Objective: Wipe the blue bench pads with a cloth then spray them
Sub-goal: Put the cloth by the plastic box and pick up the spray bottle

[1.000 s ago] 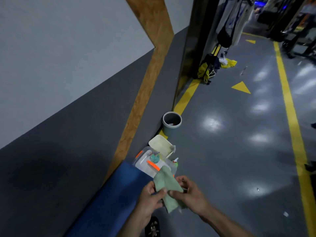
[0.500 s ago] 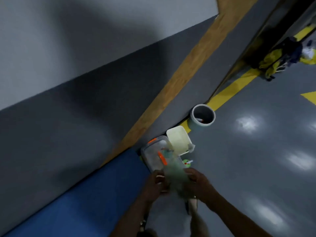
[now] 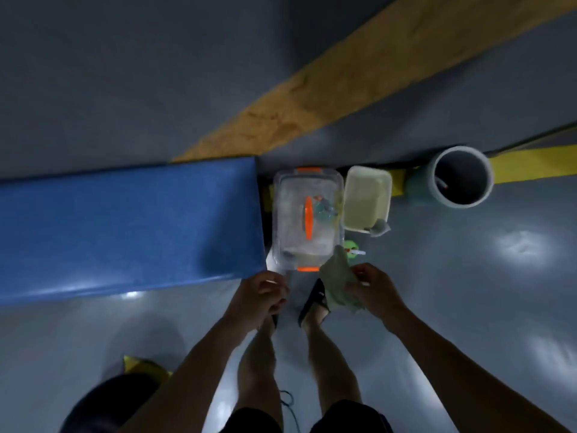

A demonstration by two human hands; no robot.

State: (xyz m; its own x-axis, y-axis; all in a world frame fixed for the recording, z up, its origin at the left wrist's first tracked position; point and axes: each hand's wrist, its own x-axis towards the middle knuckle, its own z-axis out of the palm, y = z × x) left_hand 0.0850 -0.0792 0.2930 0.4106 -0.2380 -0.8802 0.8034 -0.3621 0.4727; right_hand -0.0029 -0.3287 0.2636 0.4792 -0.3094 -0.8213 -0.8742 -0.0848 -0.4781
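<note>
Gripping crumpled green cloth point(image 3: 338, 281), glossy blue pad point(image 3: 131, 226)

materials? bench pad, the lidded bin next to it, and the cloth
Blue bench pad: looks like vinyl-type upholstery, smooth, with glossy light glare along the front edge. Lidded bin: translucent plastic, contents show through; orange clips. Green cloth in the right hand: soft fabric, matte, crumpled; possibly microfibre.

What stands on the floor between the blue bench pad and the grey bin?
In the head view, between blue bench pad and grey bin: clear box, then cream tub.
</note>
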